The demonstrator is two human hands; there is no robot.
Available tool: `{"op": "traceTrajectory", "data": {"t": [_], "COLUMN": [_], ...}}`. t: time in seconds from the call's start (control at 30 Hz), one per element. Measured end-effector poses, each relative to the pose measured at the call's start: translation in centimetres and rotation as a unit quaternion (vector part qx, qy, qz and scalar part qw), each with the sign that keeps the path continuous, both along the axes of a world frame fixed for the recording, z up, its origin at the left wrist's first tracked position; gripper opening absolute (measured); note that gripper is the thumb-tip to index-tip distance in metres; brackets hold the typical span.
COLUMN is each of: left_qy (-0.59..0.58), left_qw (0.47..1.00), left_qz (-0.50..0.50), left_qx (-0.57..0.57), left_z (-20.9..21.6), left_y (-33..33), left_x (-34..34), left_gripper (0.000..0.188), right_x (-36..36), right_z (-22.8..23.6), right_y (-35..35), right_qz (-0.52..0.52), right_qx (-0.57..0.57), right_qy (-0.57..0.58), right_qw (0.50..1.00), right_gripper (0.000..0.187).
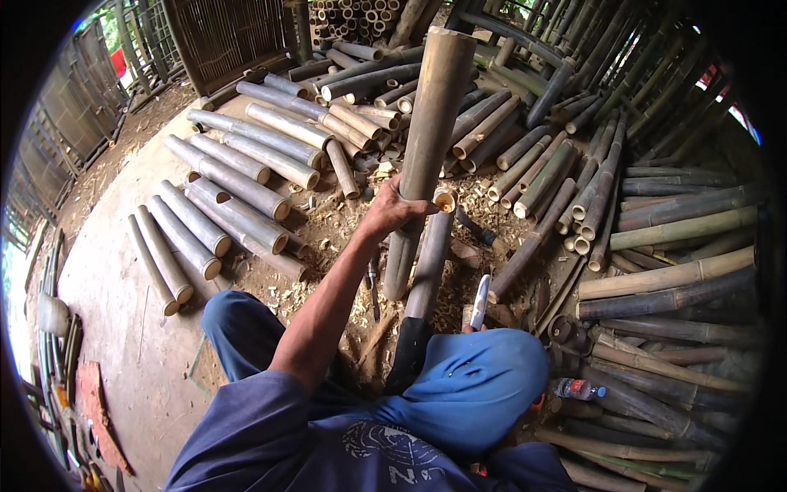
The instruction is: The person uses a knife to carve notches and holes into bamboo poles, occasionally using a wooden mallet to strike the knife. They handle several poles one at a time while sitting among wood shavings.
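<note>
Bamboo poles [668, 275] are lying right of the big tube [436, 111], which is standing slightly tilted in the person's grasp. A slimmer tube [430, 266] is resting just right of the big tube. The left hand [395, 208] is clasping the big tube; the right hand isn't showing clearly, so I cannot tell its fingers' state. Farther right, a knife [480, 300] is pointing upward. The person is seemingly positioning the big tube; the next move is probably calling for steady support.
</note>
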State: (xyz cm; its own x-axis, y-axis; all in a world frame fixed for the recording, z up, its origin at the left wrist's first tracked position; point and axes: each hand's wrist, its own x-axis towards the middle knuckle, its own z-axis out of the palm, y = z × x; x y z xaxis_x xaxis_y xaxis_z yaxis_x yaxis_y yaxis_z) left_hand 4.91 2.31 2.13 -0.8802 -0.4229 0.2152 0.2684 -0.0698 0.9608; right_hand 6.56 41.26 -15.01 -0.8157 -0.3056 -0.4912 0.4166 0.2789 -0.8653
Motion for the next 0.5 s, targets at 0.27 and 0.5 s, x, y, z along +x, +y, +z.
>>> {"op": "traceTrajectory", "data": {"t": [0.27, 0.5], "left_qy": [-0.037, -0.042], "left_qw": [0.998, 0.984], "left_qz": [-0.036, -0.155], "left_qx": [0.021, 0.082], "left_z": [-0.1, -0.7], "left_y": [-0.6, -4.2], "left_x": [0.9, 2.1], "left_gripper": [0.063, 0.079], "right_x": [0.2, 0.4], "right_z": [0.2, 0.3], "right_y": [0.1, 0.0], "right_qz": [0.004, 0.006], "right_qx": [0.001, 0.001], "right_qy": [0.0, 0.001], "right_qw": [1.0, 1.0], "right_gripper": [0.012, 0.011]}}
